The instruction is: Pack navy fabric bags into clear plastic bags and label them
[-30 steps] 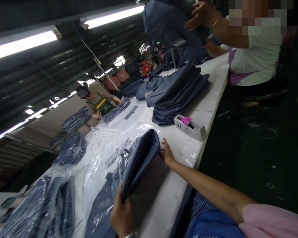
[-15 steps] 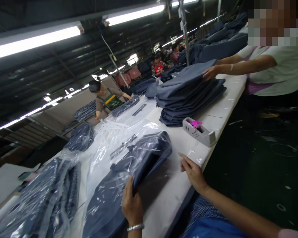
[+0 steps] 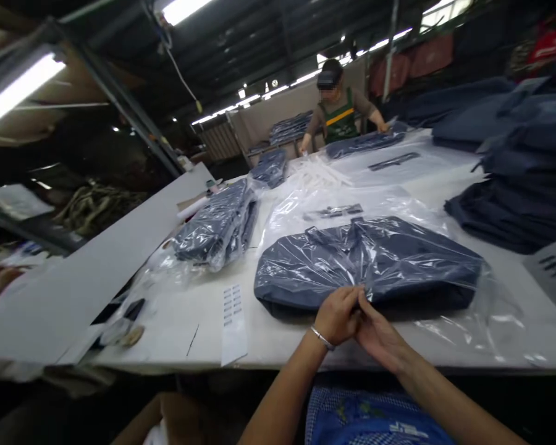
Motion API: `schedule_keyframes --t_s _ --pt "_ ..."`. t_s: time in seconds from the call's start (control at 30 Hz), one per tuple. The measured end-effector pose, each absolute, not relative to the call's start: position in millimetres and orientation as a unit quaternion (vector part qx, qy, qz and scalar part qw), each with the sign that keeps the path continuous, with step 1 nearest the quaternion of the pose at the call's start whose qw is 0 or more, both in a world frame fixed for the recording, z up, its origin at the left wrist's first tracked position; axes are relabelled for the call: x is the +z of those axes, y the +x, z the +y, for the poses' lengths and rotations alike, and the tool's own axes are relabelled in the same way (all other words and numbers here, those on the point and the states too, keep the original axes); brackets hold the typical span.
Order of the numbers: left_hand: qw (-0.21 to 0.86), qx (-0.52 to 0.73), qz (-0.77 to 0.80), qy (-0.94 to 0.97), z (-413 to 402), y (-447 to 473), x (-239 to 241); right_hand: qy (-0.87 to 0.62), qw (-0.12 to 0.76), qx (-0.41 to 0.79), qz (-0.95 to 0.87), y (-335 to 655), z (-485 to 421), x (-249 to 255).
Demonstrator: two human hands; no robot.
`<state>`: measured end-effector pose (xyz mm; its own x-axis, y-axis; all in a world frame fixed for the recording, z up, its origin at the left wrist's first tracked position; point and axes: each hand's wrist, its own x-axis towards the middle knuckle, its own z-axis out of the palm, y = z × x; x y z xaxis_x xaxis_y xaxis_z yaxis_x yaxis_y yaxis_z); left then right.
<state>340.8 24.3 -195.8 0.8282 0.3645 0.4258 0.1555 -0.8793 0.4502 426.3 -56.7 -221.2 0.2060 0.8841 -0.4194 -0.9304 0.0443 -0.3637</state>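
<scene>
A dark blue folded garment [image 3: 398, 259] in a clear, shiny plastic bag lies across the table in front of me. My left hand [image 3: 338, 315], with a silver bracelet at its wrist, is closed on the near edge of the plastic bag [image 3: 366, 285], around its middle. Touching it from the right, my right hand [image 3: 380, 334] pinches at the same spot with thumb and fingers together. Whether something small is between the fingertips is hidden.
A sheet of small printed labels [image 3: 234, 321] lies left of the bag. Bagged garments [image 3: 217, 222] are stacked behind it. Dark folded garments [image 3: 528, 179] are piled at right, near a grey holder [image 3: 553, 272]. Across the table, a person in a green apron [image 3: 340, 117] handles another bagged garment.
My view has swung left. The bagged garment now lies flat crosswise instead of being lifted at one side. My right hand has come from near the grey holder to meet my left at the bag's edge.
</scene>
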Motion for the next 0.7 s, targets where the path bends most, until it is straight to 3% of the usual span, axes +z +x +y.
schedule_keyframes --t_s 0.13,0.23,0.3,0.47,0.7 --pt "0.165 0.352 0.194 0.901 41 276 -176 -0.335 0.701 0.618 0.119 421 -44 -238" --pt "0.116 0.433 0.426 0.786 83 213 -178 -0.361 0.688 0.609 0.159 420 -41 -247" --pt "0.144 0.383 0.558 0.722 117 179 -189 -0.368 0.688 0.603 0.166 417 -36 -250" --pt "0.234 0.321 0.558 0.728 183 153 -222 -0.318 0.716 0.606 0.133 403 -27 -252" --pt "0.205 0.315 0.575 0.726 193 161 -233 -0.260 0.748 0.601 0.107 395 -27 -255"
